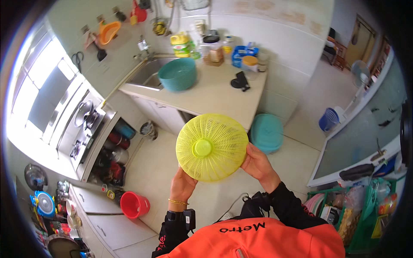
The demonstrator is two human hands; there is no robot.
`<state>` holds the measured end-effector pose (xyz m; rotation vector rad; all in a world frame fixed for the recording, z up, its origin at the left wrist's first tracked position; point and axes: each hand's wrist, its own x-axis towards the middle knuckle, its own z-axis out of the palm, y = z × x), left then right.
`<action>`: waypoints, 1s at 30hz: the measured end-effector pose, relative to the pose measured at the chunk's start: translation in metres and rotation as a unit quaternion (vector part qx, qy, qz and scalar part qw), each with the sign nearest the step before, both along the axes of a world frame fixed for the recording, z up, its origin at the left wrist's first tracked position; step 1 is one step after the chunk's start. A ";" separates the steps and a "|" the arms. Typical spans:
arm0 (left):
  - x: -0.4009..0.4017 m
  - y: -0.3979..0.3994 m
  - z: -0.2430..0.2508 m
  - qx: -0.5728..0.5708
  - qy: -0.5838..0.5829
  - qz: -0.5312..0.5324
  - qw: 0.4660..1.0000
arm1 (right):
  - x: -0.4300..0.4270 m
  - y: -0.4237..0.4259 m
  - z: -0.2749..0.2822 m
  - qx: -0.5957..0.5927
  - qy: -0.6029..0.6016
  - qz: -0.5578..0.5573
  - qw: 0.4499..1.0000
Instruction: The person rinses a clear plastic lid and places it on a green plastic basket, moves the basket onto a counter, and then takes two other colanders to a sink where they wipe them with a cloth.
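A yellow-green plastic mesh basket [222,142] is held up in front of me, its round base ring facing the camera. My left hand [183,184] grips its lower left rim, with the fingers mostly hidden beneath the mesh. On the right side of the rim, my right hand [258,162] grips with the thumb on the edge. The basket is clear of the counter. Beyond it, a teal plastic basket [178,75] stands on the counter, partly over the sink's edge.
Past the basket is the beige counter [213,96] with a steel sink [145,75], bottles and jars. A lidded teal bin [267,132] stands on the floor at its right end. A red bucket [135,205] is at lower left, a gas stove [85,138] farther left, a glass door [361,125] right.
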<state>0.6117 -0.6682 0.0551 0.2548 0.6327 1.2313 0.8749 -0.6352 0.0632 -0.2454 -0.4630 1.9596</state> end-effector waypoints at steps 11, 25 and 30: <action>-0.131 0.091 0.004 0.037 0.022 0.042 0.998 | -0.169 0.180 -0.012 -0.016 0.060 0.095 0.994; -0.286 0.286 0.055 0.129 0.149 0.018 0.980 | -0.360 0.351 0.021 0.469 -0.516 -0.268 0.665; -0.349 0.373 0.036 0.097 0.066 -0.048 0.992 | -0.436 0.370 0.012 0.638 -0.635 -0.283 0.331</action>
